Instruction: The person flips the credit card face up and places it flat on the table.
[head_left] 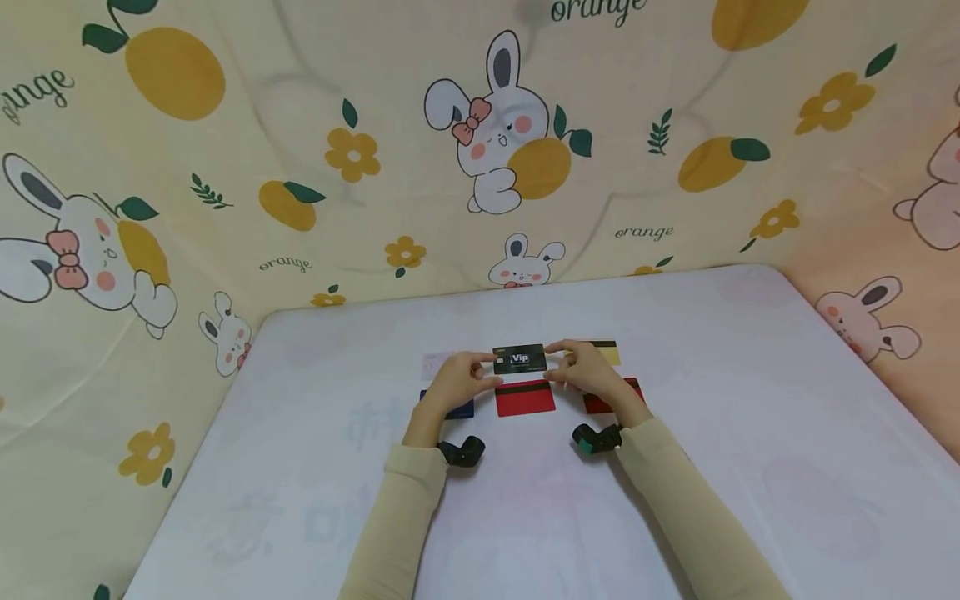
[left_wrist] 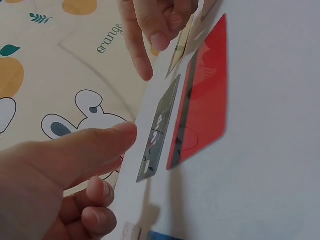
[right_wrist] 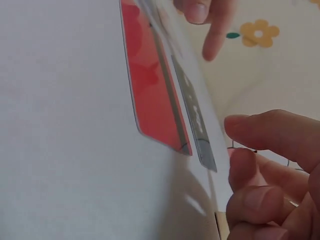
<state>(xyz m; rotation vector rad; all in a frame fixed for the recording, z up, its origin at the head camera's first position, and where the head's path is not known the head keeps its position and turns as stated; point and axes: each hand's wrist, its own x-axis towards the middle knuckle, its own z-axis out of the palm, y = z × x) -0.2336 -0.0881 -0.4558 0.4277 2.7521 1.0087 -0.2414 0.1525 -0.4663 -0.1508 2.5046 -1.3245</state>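
A black card with "Vip" lettering lies flat on the table in the back row, at the middle. My left hand is at its left end and my right hand at its right end. In both wrist views the black card lies uncovered, with thumb and fingers spread beside it; light contact at its edges is hard to judge. Directly in front of it is a red card with a dark stripe. Neither hand appears to grip anything.
Under and beside my left hand are a pale card and a dark blue card. Around my right hand are a gold card with a dark stripe and another red card. A patterned cloth rises behind the white table.
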